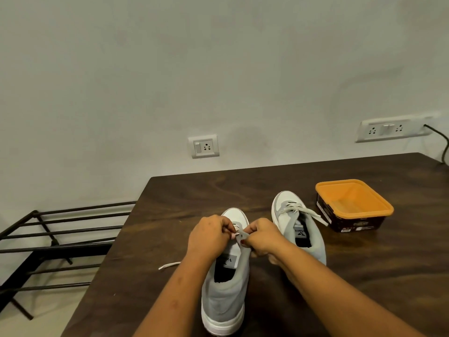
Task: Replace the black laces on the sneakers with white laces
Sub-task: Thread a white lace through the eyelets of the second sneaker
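Two grey-and-white sneakers stand on the dark wooden table (170,195), toes pointing away from me. The near sneaker (224,295) is right in front of me. Over its eyelets my left hand (209,235) pinches the tip of a white lace (170,265), whose other end trails onto the table at the left. My right hand (261,237) grips the grey eyelet flap of that sneaker. The far sneaker (300,227) stands to the right with a white lace (308,212) threaded through its front eyelets. No black laces show.
An open orange-rimmed dark plastic box (353,206) sits at the right of the table. A black metal rack (56,244) stands on the floor to the left. Wall sockets (203,146) and a black cable (443,144) are behind the table.
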A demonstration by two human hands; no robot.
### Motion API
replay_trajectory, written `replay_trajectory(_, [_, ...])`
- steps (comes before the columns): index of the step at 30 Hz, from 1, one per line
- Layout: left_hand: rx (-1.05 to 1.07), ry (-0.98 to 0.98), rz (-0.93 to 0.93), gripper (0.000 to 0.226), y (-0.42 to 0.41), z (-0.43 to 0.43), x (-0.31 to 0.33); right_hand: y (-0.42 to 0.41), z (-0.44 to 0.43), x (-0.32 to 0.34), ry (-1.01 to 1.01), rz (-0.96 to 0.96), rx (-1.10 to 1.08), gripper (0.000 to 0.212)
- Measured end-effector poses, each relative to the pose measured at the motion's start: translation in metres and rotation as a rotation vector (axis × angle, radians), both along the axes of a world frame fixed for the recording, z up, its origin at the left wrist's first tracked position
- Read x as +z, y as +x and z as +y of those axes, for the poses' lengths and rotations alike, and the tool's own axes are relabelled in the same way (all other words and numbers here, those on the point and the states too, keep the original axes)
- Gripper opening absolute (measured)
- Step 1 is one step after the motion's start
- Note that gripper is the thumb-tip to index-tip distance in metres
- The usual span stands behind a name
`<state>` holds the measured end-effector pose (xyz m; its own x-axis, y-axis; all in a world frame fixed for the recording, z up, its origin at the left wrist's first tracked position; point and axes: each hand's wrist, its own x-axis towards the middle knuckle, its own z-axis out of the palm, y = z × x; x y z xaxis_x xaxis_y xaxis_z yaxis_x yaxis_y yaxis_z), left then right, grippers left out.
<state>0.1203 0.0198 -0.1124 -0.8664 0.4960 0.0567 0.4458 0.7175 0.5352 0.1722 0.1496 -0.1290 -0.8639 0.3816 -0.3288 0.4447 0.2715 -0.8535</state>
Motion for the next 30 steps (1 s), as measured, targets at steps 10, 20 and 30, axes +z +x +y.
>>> replay_trajectory(10, [-0.001, -0.053, 0.014, 0.015, -0.003, 0.005, -0.005, -0.005, 0.005, -0.003, -0.108, -0.031, -0.015, 0.011])
replay_trajectory(20, [0.033, -0.032, 0.042, 0.011, 0.002, 0.009, -0.009, -0.004, 0.006, -0.007, -0.150, 0.000, -0.019, 0.016])
replay_trajectory(30, [0.017, 0.121, 0.018, 0.019, 0.000, 0.005, -0.012, 0.005, 0.015, 0.009, -0.389, 0.007, 0.099, 0.017])
